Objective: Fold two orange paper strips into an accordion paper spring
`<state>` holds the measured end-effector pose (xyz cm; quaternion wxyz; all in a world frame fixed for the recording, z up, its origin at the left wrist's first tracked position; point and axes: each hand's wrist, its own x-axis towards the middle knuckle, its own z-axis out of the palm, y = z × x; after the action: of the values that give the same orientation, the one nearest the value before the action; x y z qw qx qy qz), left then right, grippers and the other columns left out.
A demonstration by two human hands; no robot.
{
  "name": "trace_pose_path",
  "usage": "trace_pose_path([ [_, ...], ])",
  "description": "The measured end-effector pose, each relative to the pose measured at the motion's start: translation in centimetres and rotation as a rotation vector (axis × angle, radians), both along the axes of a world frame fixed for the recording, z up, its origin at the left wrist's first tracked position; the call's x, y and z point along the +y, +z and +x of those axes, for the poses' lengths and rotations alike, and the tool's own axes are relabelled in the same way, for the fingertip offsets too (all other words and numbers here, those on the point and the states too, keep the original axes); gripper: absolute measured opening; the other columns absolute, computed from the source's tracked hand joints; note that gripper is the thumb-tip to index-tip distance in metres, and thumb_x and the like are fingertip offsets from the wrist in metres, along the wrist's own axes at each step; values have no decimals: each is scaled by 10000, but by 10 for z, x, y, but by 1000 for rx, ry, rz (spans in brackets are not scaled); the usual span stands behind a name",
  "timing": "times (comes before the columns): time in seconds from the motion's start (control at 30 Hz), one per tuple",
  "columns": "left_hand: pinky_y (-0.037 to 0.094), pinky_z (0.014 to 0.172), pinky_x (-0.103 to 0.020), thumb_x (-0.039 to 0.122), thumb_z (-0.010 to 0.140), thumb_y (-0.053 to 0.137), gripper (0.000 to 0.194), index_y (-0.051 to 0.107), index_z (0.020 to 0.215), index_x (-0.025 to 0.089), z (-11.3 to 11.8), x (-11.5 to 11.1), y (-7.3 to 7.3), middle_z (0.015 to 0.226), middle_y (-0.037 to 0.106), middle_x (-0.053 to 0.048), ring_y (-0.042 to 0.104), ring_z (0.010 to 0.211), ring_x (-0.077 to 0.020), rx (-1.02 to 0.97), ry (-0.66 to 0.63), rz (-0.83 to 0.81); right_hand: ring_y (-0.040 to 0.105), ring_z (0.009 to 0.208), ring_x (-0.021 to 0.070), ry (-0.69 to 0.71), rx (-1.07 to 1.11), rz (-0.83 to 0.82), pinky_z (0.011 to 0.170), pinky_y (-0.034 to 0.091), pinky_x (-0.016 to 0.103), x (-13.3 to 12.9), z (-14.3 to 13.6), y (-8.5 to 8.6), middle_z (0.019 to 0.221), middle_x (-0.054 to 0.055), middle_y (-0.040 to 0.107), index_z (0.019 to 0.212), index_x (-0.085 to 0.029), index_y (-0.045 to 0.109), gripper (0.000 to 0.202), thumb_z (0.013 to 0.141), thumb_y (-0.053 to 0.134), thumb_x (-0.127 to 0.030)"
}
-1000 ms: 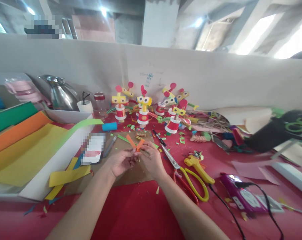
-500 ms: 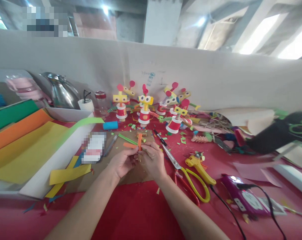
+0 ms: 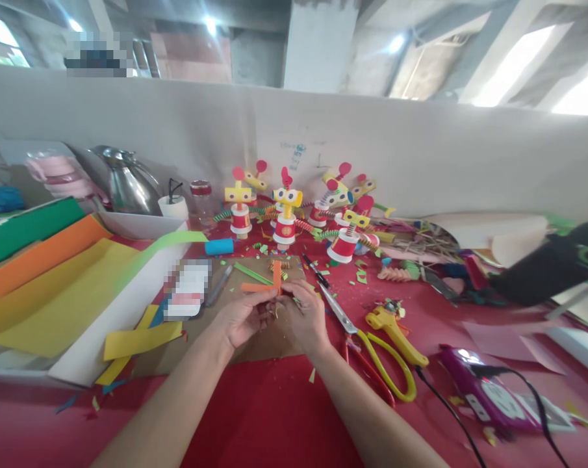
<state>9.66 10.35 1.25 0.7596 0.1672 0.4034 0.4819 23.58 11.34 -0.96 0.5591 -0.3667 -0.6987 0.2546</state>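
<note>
Two orange paper strips [image 3: 277, 276] meet at a right angle, one pointing away from me and the other to the left. My left hand [image 3: 247, 317] pinches them at the corner where they join. On the other side, my right hand [image 3: 304, 313] has its fingers closed at the same corner; its fingertips are partly hidden. Both hands are above a brown cardboard sheet [image 3: 259, 348]. Just beyond them lie green paper strips [image 3: 255, 273] and a folded paper spring [image 3: 280, 264].
Several paper-cup figures [image 3: 286, 227] stand at the back. Right of my hands are scissors [image 3: 342, 312], a yellow glue gun [image 3: 396, 335] with a cord and a purple device [image 3: 488, 390]. At left are a phone [image 3: 189, 289], yellow strips [image 3: 142, 341] and a white box [image 3: 113, 312] of coloured paper.
The view has shifted slightly, so everything sits a little further right. Both hands stay at the corner of the orange strips, and the left-pointing strip looks more level.
</note>
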Motion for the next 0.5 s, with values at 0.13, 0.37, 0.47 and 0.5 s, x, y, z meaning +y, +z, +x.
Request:
trace_pose_path([
  [0.13,466,537,-211,128,709,710,79,669,775,112,-1,0,1,654,632,-19,572,569,-85,-25,-27,24,587,809,169,-34,-22,44,711,489,275,-2,-1,-1,889,43,606,919,-219,637,151,842,534,-140],
  [0.37,455,540,-212,136,686,732,90,670,747,113,-2,0,-3,640,632,-20,567,568,-84,-60,-36,2,584,821,173,-53,-56,99,735,487,287,-3,-1,0,884,39,614,925,-224,629,147,850,533,-141],
  [0.47,449,545,-217,114,659,740,108,673,744,112,1,-1,-1,647,633,-21,558,562,-85,-39,39,51,586,831,176,-52,-54,70,731,486,288,-1,-1,-1,896,40,612,937,-225,628,147,844,547,-145],
  [0.5,444,545,-216,103,649,741,115,673,742,112,2,-1,0,649,633,-20,554,560,-83,-34,69,72,587,835,177,-53,-50,60,728,487,287,-1,-1,-2,901,41,611,941,-225,628,146,840,555,-148],
])
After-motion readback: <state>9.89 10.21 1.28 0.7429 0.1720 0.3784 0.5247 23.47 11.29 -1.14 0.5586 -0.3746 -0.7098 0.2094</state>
